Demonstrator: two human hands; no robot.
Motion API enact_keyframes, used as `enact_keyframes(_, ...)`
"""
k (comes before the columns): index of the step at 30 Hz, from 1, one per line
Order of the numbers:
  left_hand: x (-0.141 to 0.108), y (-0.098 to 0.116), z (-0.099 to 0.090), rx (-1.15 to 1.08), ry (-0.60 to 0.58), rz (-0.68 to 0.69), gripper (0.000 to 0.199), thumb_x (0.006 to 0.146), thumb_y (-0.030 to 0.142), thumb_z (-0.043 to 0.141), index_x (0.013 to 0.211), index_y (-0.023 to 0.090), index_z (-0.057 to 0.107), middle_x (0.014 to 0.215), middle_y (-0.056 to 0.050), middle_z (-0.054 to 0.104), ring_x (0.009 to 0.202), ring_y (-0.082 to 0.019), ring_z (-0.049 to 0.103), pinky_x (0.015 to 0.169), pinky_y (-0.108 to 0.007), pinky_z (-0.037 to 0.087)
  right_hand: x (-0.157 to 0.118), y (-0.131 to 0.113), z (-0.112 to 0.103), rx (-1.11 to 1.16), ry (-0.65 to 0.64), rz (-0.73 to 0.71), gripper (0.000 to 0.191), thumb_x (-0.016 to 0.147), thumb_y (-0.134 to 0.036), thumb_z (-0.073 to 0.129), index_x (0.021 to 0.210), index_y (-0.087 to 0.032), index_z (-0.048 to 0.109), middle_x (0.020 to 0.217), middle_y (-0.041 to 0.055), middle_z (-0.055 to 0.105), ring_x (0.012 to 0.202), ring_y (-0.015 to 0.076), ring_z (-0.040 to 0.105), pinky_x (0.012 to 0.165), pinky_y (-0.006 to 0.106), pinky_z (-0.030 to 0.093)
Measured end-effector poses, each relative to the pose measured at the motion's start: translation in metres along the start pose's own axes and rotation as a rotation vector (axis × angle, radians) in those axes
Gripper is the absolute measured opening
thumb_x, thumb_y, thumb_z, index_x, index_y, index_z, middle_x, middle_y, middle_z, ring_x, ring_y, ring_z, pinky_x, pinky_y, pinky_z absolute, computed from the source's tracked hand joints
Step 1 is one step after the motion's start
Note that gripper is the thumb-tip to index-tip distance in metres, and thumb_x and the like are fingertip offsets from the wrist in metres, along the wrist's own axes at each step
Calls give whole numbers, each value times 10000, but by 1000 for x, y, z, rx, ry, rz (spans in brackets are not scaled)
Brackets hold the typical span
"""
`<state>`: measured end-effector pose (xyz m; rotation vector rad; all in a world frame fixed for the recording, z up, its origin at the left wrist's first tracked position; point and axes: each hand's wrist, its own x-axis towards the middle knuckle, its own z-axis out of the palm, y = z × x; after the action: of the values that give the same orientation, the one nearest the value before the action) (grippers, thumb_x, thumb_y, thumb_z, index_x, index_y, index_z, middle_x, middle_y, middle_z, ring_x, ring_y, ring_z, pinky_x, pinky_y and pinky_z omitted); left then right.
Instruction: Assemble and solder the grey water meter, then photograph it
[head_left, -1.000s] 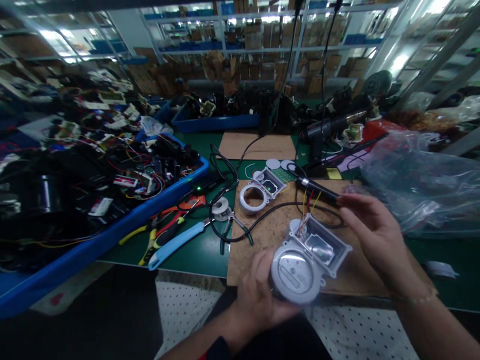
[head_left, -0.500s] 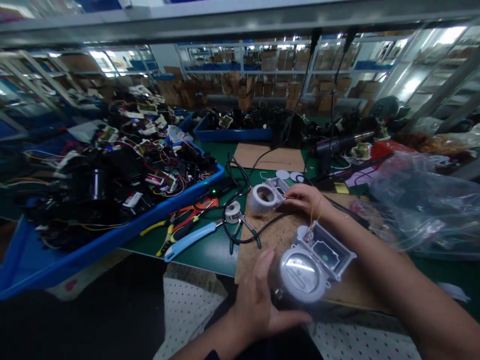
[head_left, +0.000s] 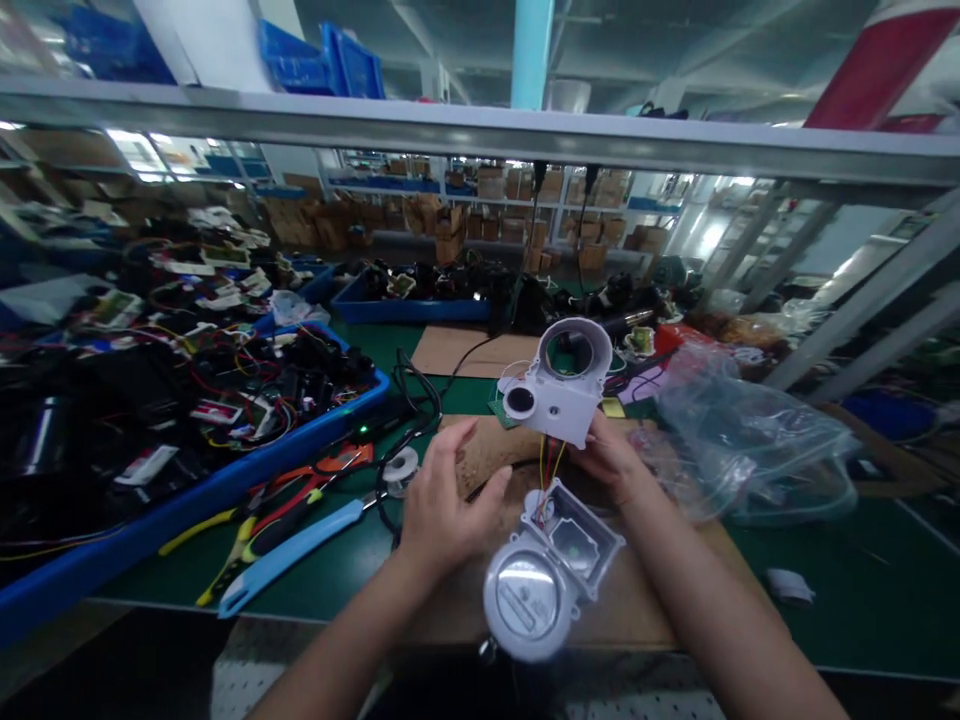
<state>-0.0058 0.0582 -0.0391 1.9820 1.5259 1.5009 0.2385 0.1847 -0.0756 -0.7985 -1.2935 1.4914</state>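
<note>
My right hand (head_left: 611, 455) is closed on the lower right edge of a white plastic housing (head_left: 566, 408), lifted above the brown work board (head_left: 480, 445). This housing has a large round opening and a smaller dark round hole. A bit of green circuit board (head_left: 501, 410) shows at its left. Thin red and yellow wires (head_left: 551, 455) run from it down to a second, translucent housing (head_left: 529, 590) with a round window and a rectangular compartment, close to the board's near edge. My left hand (head_left: 450, 505) is open, fingers apart and holding nothing, left of both housings.
To the left lie blue-handled cutters (head_left: 300, 550), several pliers (head_left: 255, 530) and a tape roll (head_left: 401, 468). A blue bin (head_left: 300, 425) full of black parts and wires stands beyond them. Clear plastic bags (head_left: 750, 430) lie on the right; a shelf beam (head_left: 480, 130) crosses above.
My right hand has raised and turned the white housing, so another side shows. My left hand has moved forward, away from the translucent housing. The view has tilted up and shifted right.
</note>
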Motion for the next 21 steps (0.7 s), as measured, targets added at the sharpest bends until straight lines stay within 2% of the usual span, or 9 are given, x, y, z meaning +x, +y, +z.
enact_keyframes(2, 23, 2, 15, -222, -82, -74, 619, 914, 377, 725, 1440, 212, 442, 1453, -163, 556, 1355, -315, 566, 1099, -503, 519, -4, 3, 1, 73, 15, 0, 377, 1050, -492, 556, 1143, -130, 606, 906, 21, 598, 660, 69, 530, 583, 185, 490)
enact_keyframes(4, 41, 1, 30, -551, -151, -157, 772, 852, 426, 796, 1474, 216, 390, 1532, -177, 480, 1406, -326, 517, 1128, -486, 484, -7, 7, 3, 141, 11, 13, 365, 1053, -482, 557, 1135, -129, 603, 881, 10, 586, 627, 56, 500, 545, 163, 456)
enact_keyframes(5, 47, -1, 37, -641, -169, -181, 852, 822, 470, 818, 1491, 217, 356, 1527, -181, 486, 1369, -323, 552, 1102, -465, 504, -8, 9, 5, 170, 1, 27, 357, 1053, -474, 561, 1127, -127, 603, 872, 7, 581, 616, 52, 490, 530, 155, 441)
enact_keyframes(7, 53, -6, 48, -737, -180, -226, 910, 793, 525, 832, 1496, 214, 344, 1409, -160, 594, 1226, -296, 649, 1025, -418, 547, -10, 12, 9, 215, -33, 68, 338, 1049, -454, 576, 1090, -120, 606, 846, -2, 569, 598, 44, 473, 509, 143, 417)
enact_keyframes(11, 50, -22, 59, -810, -113, -369, 729, 825, 559, 789, 1400, 240, 474, 1177, -65, 700, 1022, -223, 695, 900, -316, 559, -14, 16, 19, 272, -95, 155, 320, 1019, -429, 635, 1008, -110, 610, 827, -6, 583, 631, 59, 525, 571, 168, 480)
enact_keyframes(13, 47, -30, 56, -839, -70, -461, 632, 838, 568, 768, 1330, 247, 534, 1121, -38, 706, 965, -195, 691, 843, -278, 555, -15, 14, 24, 294, -113, 196, 336, 952, -430, 734, 1047, -129, 619, 904, 12, 634, 721, 80, 597, 670, 198, 546)
enact_keyframes(15, 46, -35, 46, -856, -48, -552, 549, 840, 581, 754, 1231, 229, 596, 1028, -25, 713, 876, -174, 686, 772, -256, 554, -16, 12, 26, 317, -125, 254, 421, 902, -487, 783, 1110, -155, 628, 1052, 52, 677, 890, 119, 666, 798, 225, 590)
enact_keyframes(18, 50, -42, 22, -856, -72, -687, 492, 830, 615, 745, 1044, 179, 666, 866, -30, 714, 735, -171, 683, 668, -256, 558, -13, 9, 26, 338, -111, 352, 477, 978, -584, 640, 1171, -148, 636, 1273, 129, 655, 1158, 180, 663, 985, 271, 587)
enact_keyframes(21, 58, -47, -4, -835, -144, -799, 445, 798, 574, 800, 890, 152, 694, 694, -24, 683, 567, -155, 650, 513, -225, 512, -9, 7, 22, 303, -35, 405, 392, 1068, -480, 500, 1157, -126, 643, 1291, 155, 653, 1171, 182, 671, 1026, 281, 580)
